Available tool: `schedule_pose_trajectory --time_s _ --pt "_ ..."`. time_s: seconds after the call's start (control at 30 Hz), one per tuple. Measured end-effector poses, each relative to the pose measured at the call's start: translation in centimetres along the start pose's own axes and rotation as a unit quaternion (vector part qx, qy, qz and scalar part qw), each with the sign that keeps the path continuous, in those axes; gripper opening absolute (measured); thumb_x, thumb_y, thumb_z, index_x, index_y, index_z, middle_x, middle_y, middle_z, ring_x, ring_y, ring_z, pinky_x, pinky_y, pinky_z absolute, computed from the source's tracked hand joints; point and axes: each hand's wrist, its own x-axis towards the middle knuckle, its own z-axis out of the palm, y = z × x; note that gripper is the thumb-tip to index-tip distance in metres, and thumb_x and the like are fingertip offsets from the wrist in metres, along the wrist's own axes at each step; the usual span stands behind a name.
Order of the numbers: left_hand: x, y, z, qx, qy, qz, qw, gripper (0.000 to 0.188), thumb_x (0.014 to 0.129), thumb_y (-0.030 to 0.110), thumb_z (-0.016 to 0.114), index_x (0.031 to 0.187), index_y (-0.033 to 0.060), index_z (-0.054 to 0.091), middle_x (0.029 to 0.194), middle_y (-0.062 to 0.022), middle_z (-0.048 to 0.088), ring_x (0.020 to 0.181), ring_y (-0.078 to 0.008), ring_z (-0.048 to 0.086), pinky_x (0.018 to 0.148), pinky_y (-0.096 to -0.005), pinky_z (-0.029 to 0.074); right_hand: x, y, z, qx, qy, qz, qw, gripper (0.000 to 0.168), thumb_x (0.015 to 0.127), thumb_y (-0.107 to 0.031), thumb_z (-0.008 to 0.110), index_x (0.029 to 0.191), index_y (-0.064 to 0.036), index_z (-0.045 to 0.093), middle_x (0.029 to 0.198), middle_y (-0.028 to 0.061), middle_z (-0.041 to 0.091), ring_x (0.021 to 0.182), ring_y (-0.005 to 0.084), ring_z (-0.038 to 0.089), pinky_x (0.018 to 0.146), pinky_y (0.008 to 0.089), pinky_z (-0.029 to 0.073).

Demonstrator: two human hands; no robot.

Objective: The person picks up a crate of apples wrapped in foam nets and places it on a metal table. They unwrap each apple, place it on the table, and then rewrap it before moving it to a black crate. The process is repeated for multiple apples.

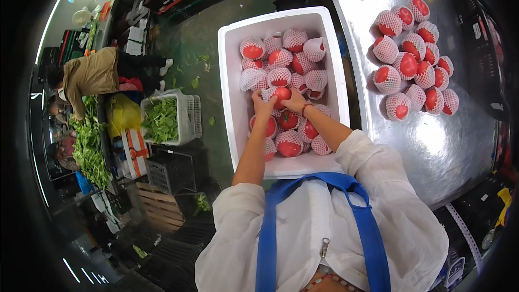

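My left hand (264, 104) and my right hand (295, 102) meet over a white foam box (224, 89). Between them is a red tomato (281, 95), gripped from both sides. White foam netting (267, 94) shows at the tomato's left, by my left fingers; how far it covers the fruit is partly hidden. Around my hands the box holds many netted tomatoes (289, 143). Just below my fingers, one tomato (288, 119) turns its green stem end upward.
To the right, several netted tomatoes (407, 65) lie on a shiny metal table (413, 158). A white basket (188, 117) of leafy greens (161, 119) stands at left, above a black crate (166, 170). Beyond, a person (91, 73) bends over greens (91, 142) on a bench.
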Motion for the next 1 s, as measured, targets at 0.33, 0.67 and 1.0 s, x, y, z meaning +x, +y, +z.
schedule_pose_trajectory --time_s 0.33,0.67,1.0 --pt "0.6 0.7 -1.2 -0.185 -0.070 -0.196 0.960 0.048 0.072 0.023 0.066 0.108 -0.0014 0.045 0.100 -0.0115 0.052 0.087 -0.0173 0.052 0.070 -0.0269 0.045 1.0 1.3 0.6 -0.052 -0.042 -0.068 0.995 0.084 0.052 -0.037 0.076 0.116 0.003 0.040 0.114 0.0190 0.047 0.103 0.0295 0.049 0.088 0.0348 0.039" --pt "-0.5 7.1 -6.6 -0.291 -0.134 -0.163 0.933 0.045 0.085 0.035 0.050 0.114 0.0011 0.044 0.107 -0.0104 0.052 0.092 -0.0222 0.054 0.073 -0.0397 0.048 -3.0 -2.8 -1.8 0.123 -0.108 -0.133 0.978 0.075 0.064 -0.038 0.072 0.118 0.001 0.037 0.111 0.0114 0.049 0.098 0.0223 0.051 0.082 0.0321 0.042" --pt "-3.2 11.5 -1.6 -0.128 -0.121 0.180 0.968 0.029 0.075 0.008 0.058 0.104 0.0011 0.055 0.092 -0.0066 0.059 0.083 -0.0136 0.054 0.072 -0.0269 0.044 -10.4 -5.7 -6.1 0.499 -0.239 -0.054 0.832 0.062 0.075 -0.042 0.061 0.122 -0.007 0.038 0.114 0.0090 0.049 0.104 0.0200 0.049 0.085 0.0396 0.045"
